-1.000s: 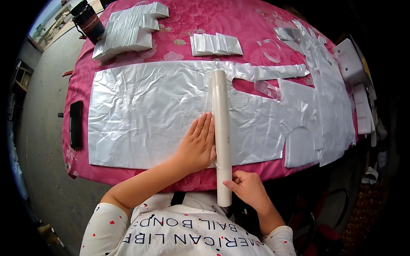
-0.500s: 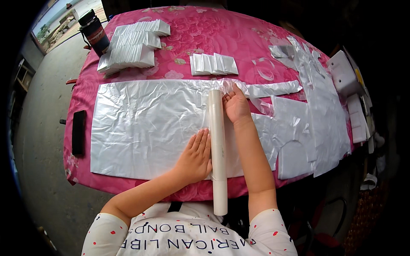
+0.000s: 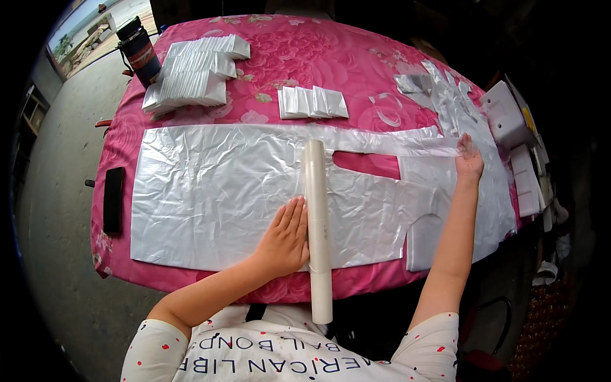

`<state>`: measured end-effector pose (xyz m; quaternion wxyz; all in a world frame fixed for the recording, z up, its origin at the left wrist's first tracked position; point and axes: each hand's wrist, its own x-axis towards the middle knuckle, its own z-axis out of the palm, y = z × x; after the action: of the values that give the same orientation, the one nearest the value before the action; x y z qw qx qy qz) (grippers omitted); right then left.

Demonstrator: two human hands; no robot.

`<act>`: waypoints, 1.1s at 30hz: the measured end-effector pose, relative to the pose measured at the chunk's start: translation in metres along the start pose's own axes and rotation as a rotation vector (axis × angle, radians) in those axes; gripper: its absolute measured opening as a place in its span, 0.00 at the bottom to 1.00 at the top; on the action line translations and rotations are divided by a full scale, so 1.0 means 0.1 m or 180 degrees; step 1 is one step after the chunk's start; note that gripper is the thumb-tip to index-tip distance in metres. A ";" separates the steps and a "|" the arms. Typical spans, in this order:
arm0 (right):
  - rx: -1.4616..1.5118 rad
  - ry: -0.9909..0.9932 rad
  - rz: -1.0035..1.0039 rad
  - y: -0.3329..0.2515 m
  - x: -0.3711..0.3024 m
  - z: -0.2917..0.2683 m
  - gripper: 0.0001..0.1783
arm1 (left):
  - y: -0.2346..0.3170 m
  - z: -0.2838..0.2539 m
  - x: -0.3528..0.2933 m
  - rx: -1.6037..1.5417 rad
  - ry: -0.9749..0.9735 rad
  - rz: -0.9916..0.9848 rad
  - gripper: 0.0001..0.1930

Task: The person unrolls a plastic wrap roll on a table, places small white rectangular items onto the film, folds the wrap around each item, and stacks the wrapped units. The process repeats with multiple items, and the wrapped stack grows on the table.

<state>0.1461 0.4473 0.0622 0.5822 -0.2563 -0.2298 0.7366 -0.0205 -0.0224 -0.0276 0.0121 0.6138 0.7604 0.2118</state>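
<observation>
A thin white plastic sheet (image 3: 203, 191) lies spread across the table, with two long strap-like ends running to the right around a cut-out gap. My left hand (image 3: 285, 237) rests flat on it, fingers stretched and side by side, against a pale roll-shaped tube (image 3: 317, 223). The tube lies across the sheet and sticks out past the table's near edge. Far to the right, my right hand (image 3: 470, 160) pinches the tip of the upper plastic strap (image 3: 407, 143), which stretches out straight from the sheet.
More white plastic sheets (image 3: 477, 197) lie loosely stacked at the right. Folded white packets stand in rows (image 3: 194, 86) at the far left, with a smaller group (image 3: 312, 103) at the back middle. A dark bottle (image 3: 139, 54), a black oblong object (image 3: 113, 200) and white boxes (image 3: 508, 114) edge the pink tablecloth (image 3: 286, 51).
My right hand has moved from beside the tube's far end out to the right, drawing the upper strap straight and baring a pink gap below it. My left hand has stayed beside the tube.
</observation>
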 end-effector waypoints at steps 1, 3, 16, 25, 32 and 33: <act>0.0000 0.0060 -0.0034 -0.08 0.02 0.04 0.23 | 0.00 0.00 0.00 -0.0014 -0.0003 0.0010 0.33; -0.0116 -0.0335 -0.0110 -0.09 -0.07 0.18 0.21 | 0.00 0.00 0.00 -0.0021 -0.0008 0.0021 0.33; -0.2064 -0.4145 0.0840 2.87 -4.02 1.77 0.21 | -0.08 0.33 -0.05 0.0240 0.0940 0.0141 0.31; -0.4146 -0.5452 -0.0031 3.50 -4.28 1.57 0.38 | -0.08 0.27 -0.10 0.0265 0.0925 0.0005 0.31; -0.4006 -0.5170 -0.0281 2.92 -3.39 1.42 0.41 | -0.37 -0.62 -0.69 -0.0845 0.0332 0.0160 0.27; -0.3912 -0.5132 -0.0374 2.82 -3.32 1.41 0.40 | -0.47 -0.69 -0.79 -0.0759 0.0586 0.0265 0.25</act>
<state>-0.0903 0.0572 0.0267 0.0564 0.0737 -0.9053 0.4146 -0.0639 -0.1254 0.0005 0.0064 0.6170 0.7017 0.3563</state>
